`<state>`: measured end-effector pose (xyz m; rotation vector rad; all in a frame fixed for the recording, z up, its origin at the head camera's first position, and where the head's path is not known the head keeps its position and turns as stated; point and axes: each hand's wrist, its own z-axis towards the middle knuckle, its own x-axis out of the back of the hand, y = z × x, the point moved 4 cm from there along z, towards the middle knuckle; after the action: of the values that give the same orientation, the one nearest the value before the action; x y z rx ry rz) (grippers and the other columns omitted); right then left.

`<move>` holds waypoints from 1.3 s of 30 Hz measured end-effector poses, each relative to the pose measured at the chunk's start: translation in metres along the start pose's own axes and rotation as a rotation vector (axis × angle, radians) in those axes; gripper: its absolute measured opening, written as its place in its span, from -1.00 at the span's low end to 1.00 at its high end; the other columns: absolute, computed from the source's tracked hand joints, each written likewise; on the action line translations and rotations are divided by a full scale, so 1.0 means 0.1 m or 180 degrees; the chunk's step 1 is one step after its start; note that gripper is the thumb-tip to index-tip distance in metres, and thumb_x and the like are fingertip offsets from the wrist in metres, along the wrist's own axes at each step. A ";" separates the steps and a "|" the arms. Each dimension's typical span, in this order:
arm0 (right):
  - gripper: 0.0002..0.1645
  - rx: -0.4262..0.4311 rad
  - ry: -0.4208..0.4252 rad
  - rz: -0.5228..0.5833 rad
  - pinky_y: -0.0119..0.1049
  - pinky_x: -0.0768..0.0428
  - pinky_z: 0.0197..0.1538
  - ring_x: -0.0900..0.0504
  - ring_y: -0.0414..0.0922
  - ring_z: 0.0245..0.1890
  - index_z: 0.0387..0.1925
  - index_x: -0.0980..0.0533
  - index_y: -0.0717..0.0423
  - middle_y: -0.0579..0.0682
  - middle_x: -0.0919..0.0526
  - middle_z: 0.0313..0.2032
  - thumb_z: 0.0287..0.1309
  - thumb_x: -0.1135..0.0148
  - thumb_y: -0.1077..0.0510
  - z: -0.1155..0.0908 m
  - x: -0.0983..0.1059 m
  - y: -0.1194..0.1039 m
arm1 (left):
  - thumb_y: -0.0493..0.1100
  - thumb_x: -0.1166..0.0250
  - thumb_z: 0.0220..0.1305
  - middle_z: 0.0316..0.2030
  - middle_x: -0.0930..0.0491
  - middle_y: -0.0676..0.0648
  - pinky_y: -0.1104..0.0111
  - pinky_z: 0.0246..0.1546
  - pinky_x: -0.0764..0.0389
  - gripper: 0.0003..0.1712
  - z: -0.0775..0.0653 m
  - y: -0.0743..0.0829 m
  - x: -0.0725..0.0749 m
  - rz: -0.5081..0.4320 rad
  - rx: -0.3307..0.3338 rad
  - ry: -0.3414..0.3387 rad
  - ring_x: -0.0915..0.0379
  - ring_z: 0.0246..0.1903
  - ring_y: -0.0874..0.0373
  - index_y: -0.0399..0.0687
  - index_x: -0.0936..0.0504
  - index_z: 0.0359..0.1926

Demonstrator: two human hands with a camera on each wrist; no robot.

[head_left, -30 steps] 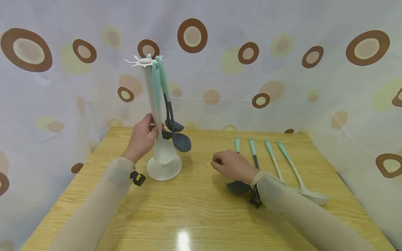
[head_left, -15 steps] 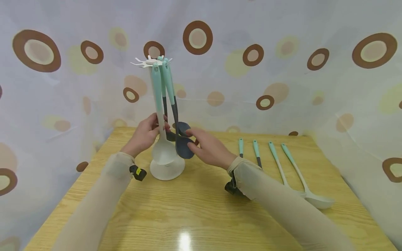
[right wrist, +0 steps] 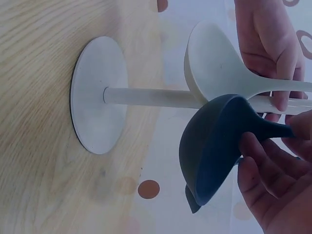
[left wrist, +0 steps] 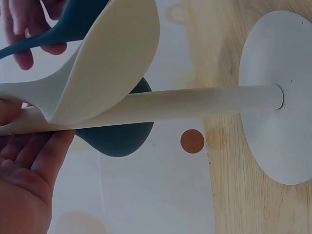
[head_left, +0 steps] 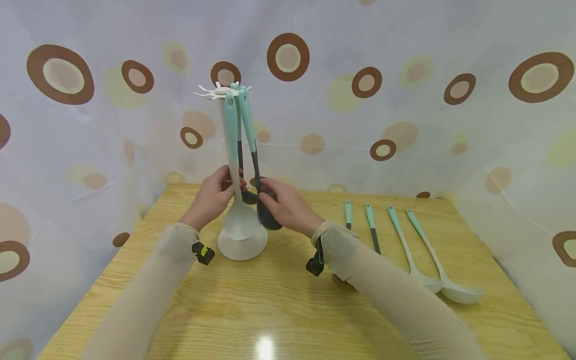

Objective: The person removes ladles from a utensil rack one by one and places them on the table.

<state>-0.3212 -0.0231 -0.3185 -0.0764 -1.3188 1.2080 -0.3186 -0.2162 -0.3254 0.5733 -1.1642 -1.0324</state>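
A white utensil stand (head_left: 243, 248) holds hanging ladles by their mint handles on a crown of hooks (head_left: 209, 93). My left hand (head_left: 213, 195) grips its pole (left wrist: 209, 103) behind the white ladle (head_left: 239, 220), its thumb against that ladle's handle. On the right side, my right hand (head_left: 290, 205) pinches a dark blue-grey ladle (right wrist: 219, 141) at its neck, fingers lying along the bowl. The top of that ladle's handle (head_left: 247, 120) is at the hooks. Another dark utensil (left wrist: 117, 139) hangs behind the pole, partly hidden.
On the wooden table (head_left: 234, 310) at right, more mint-handled utensils lie in a row. Two have dark shafts, one with its handle (head_left: 370, 216) nearer the middle; two are white, including a ladle (head_left: 463, 294). My right forearm covers part of them. A patterned curtain (head_left: 324, 115) stands behind.
My right hand has moved left from above the table to the stand, where it now holds the dark ladle's neck. The left hand keeps its grip on the pole.
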 end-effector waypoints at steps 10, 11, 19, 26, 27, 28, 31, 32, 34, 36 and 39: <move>-0.70 -0.0100 0.0107 0.0643 -0.24 -0.65 -0.23 -0.66 -0.11 -0.40 0.11 -0.58 0.02 0.04 -0.72 -0.17 0.50 -0.08 0.06 0.03 0.00 0.03 | -0.26 -0.10 0.50 -0.09 -0.64 -0.18 0.02 0.17 -0.55 -0.73 -0.01 0.06 -0.04 0.0168 0.0009 0.0103 -0.64 -0.02 -0.06 -0.15 -0.41 0.16; -0.70 -0.0082 0.0110 0.0700 -0.24 -0.65 -0.21 -0.67 -0.11 -0.38 0.12 -0.59 0.02 0.03 -0.73 -0.15 0.49 -0.09 0.08 0.03 0.00 0.02 | -0.26 -0.09 0.50 -0.09 -0.64 -0.19 0.02 0.17 -0.55 -0.74 -0.01 0.06 -0.04 0.0177 0.0008 0.0112 -0.64 -0.02 -0.06 -0.15 -0.41 0.15; -0.76 0.0054 0.0100 0.0937 -0.28 -0.67 -0.13 -0.70 -0.15 -0.23 0.04 -0.61 0.10 0.07 -0.74 -0.14 0.47 -0.11 0.18 0.01 0.00 -0.02 | -0.27 -0.06 0.51 -0.10 -0.64 -0.21 0.02 0.14 -0.57 -0.74 -0.06 0.03 -0.04 0.0254 -0.0022 0.0190 -0.64 -0.04 -0.07 -0.21 -0.41 0.15; -0.85 0.0131 0.0134 0.0913 -0.27 -0.67 -0.12 -0.70 -0.12 -0.24 -0.09 -0.58 0.15 0.11 -0.73 -0.16 0.45 -0.12 0.21 -0.08 0.07 -0.08 | -0.28 -0.05 0.51 -0.10 -0.64 -0.21 0.02 0.15 -0.57 -0.72 -0.07 0.00 -0.04 0.0228 -0.0020 0.0187 -0.63 -0.04 -0.07 -0.22 -0.40 0.17; -0.86 0.0128 0.0140 0.0858 -0.27 -0.66 -0.14 -0.69 -0.13 -0.26 -0.10 -0.58 0.13 0.07 -0.73 -0.18 0.45 -0.13 0.20 -0.10 0.08 -0.07 | -0.29 -0.05 0.51 -0.10 -0.63 -0.21 0.02 0.16 -0.56 -0.72 -0.06 0.00 -0.04 0.0208 -0.0016 0.0180 -0.63 -0.04 -0.07 -0.22 -0.40 0.17; -0.86 0.0130 0.0145 0.0808 -0.27 -0.65 -0.15 -0.68 -0.13 -0.27 -0.10 -0.58 0.13 0.06 -0.74 -0.19 0.45 -0.13 0.19 -0.13 0.10 -0.07 | -0.29 -0.05 0.51 -0.09 -0.63 -0.21 0.02 0.15 -0.56 -0.72 -0.06 0.00 -0.04 0.0179 -0.0014 0.0174 -0.63 -0.04 -0.07 -0.21 -0.40 0.17; -0.85 0.0092 0.0145 0.0724 -0.24 -0.65 -0.16 -0.69 -0.15 -0.27 -0.10 -0.59 0.13 0.01 -0.75 -0.19 0.45 -0.14 0.18 -0.21 0.16 -0.03 | -0.28 -0.04 0.52 -0.09 -0.62 -0.21 0.03 0.17 -0.56 -0.73 -0.05 0.01 -0.05 0.0145 -0.0015 0.0152 -0.63 -0.03 -0.06 -0.21 -0.39 0.17; -0.85 0.0067 0.0145 0.0713 -0.23 -0.66 -0.15 -0.69 -0.15 -0.26 -0.10 -0.60 0.12 0.00 -0.75 -0.19 0.44 -0.15 0.17 -0.24 0.19 -0.01 | -0.28 -0.04 0.52 -0.09 -0.62 -0.21 0.02 0.16 -0.56 -0.73 -0.05 0.01 -0.05 0.0144 -0.0017 0.0147 -0.63 -0.03 -0.06 -0.21 -0.40 0.16; -0.86 0.0018 0.0144 0.0726 -0.19 -0.67 -0.11 -0.70 -0.14 -0.25 -0.10 -0.60 0.11 0.02 -0.75 -0.18 0.44 -0.15 0.17 -0.31 0.25 0.03 | -0.27 -0.04 0.52 -0.08 -0.62 -0.22 0.02 0.17 -0.55 -0.73 -0.04 0.02 -0.06 0.0140 -0.0017 0.0130 -0.63 -0.03 -0.06 -0.21 -0.39 0.17; -0.87 -0.0015 0.0148 0.0762 -0.13 -0.69 -0.06 -0.71 -0.13 -0.23 -0.11 -0.59 0.09 0.07 -0.75 -0.17 0.45 -0.15 0.18 -0.38 0.30 0.07 | -0.27 -0.03 0.52 -0.08 -0.63 -0.21 0.03 0.17 -0.55 -0.74 -0.03 0.03 -0.06 0.0150 -0.0007 0.0119 -0.62 -0.03 -0.06 -0.20 -0.39 0.15; -0.87 -0.0024 0.0165 0.0796 -0.10 -0.69 -0.05 -0.72 -0.10 -0.22 -0.11 -0.59 0.11 0.12 -0.74 -0.17 0.45 -0.14 0.19 -0.46 0.37 0.14 | -0.28 -0.03 0.52 -0.08 -0.63 -0.21 0.02 0.17 -0.55 -0.75 -0.03 0.05 -0.06 0.0167 -0.0001 0.0123 -0.62 -0.02 -0.06 -0.20 -0.39 0.14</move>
<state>-0.3027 0.0349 -0.3180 -0.2834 -1.2953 1.4023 -0.3141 -0.2088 -0.3256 0.5573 -1.1396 -0.9728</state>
